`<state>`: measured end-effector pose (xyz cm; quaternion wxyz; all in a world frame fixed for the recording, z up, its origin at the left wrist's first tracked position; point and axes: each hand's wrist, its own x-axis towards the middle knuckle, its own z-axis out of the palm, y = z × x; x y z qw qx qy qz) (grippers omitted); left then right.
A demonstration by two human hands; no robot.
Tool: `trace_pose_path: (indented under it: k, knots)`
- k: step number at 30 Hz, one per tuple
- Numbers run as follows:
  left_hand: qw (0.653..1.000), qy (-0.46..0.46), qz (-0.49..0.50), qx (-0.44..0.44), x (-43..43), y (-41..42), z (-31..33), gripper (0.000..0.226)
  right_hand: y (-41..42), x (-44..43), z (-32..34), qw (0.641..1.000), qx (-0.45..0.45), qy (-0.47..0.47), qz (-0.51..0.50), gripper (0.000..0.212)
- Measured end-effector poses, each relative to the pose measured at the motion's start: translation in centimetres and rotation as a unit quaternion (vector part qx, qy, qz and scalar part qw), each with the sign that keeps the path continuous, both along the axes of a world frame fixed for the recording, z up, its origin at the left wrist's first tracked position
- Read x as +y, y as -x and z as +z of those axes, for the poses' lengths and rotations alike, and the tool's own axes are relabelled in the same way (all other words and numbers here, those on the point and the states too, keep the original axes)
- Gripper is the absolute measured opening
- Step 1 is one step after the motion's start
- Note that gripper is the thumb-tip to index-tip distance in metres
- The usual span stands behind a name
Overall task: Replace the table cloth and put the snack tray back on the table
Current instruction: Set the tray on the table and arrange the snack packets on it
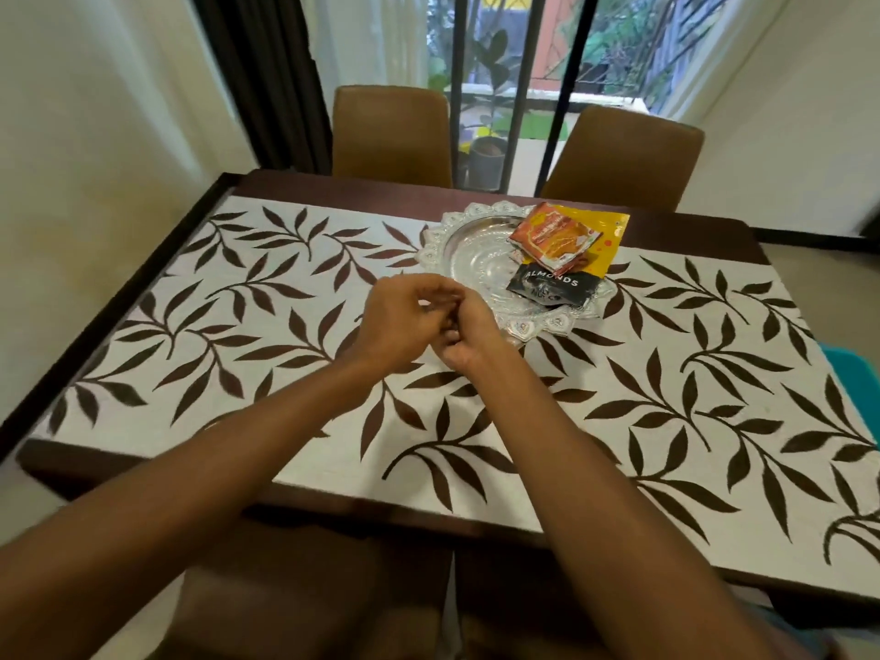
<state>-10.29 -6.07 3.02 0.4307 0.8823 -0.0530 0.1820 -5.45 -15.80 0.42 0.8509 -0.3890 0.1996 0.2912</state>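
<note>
Two bare hands together low over the white cloth with the dark brown leaf print (666,397): left hand (405,321) and right hand (469,338) knuckle to knuckle, fingers of both curled inward against each other. No telling whether empty or pinching something small.

Spread flat across the dark wooden desk (362,189), that cloth. Back on it already, the round silver tray with the scalloped rim (471,259), set toward the far side and just beyond the right hand. Heaped on its right half: an orange snack packet (552,240), a yellow packet (609,231) beneath it poking out past the rim, and a black packet lettered ALMONDS (552,288).

Probably little left but straightening.

Main hazard, judged from here: a careless nudge of the tray upsetting the lopsided pile, with the yellow packet likely first to slide off (no rim under its overhang). Second hazard: shoving the tray instead of lifting it, dragging the loose cloth into wrinkles or askew. Lesser one: a forearm snagging the near cloth edge.
</note>
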Motion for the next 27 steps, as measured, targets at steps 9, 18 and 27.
trace_pose_path:
  k: [9, 18, 27]
  knots:
    - [0.971, 0.176, 0.058, 0.153, 7.3, 9.7, -0.6, 0.022, 7.8, 6.1, -2.8, 0.987, -0.02, 0.057, 0.146, 0.028]
    - [0.941, -0.037, 0.177, 0.287, 22.1, 26.9, -7.4, 0.008, 20.0, 16.4, -6.9, 0.776, -0.3, 0.427, 0.356, 0.037]
    - [0.886, -0.115, 0.232, 0.384, 40.8, 43.4, -15.2, 0.014, 32.8, 33.2, -12.1, 0.582, -0.391, 0.51, 0.499, 0.037]
